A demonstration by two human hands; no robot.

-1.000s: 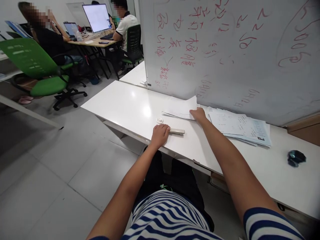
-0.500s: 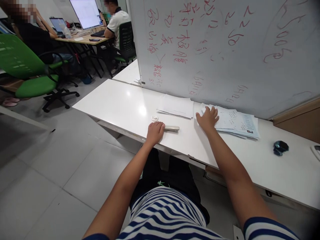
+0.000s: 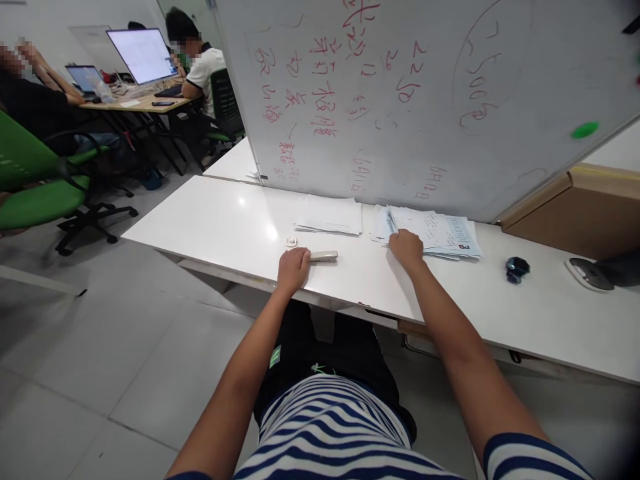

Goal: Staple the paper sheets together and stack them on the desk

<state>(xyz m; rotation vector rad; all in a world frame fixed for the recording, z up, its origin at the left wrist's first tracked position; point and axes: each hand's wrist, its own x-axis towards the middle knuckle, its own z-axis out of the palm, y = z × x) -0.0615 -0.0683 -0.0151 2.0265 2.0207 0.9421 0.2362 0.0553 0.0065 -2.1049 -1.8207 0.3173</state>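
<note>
My left hand (image 3: 293, 265) rests closed over the end of a beige stapler (image 3: 324, 256) lying on the white table (image 3: 210, 220). A small white round thing (image 3: 291, 241) sits just beyond it. My right hand (image 3: 406, 247) grips the near left edge of a spread pile of printed papers (image 3: 440, 233), fingers curled on the sheets. A second, neat stack of white sheets (image 3: 330, 217) lies between the two hands, against the whiteboard (image 3: 400, 87).
A dark blue object (image 3: 517, 269) and a grey mouse (image 3: 586, 273) lie on the table to the right, by a cardboard box (image 3: 575, 210). A green chair (image 3: 35, 187) stands at left. Two people sit at a far desk (image 3: 135, 101) with a monitor (image 3: 143, 55).
My right hand let go of the left stack, crossed to the right pile with fingers spread, then curled onto its edge. The left hand stayed on the stapler. The view shifted right.
</note>
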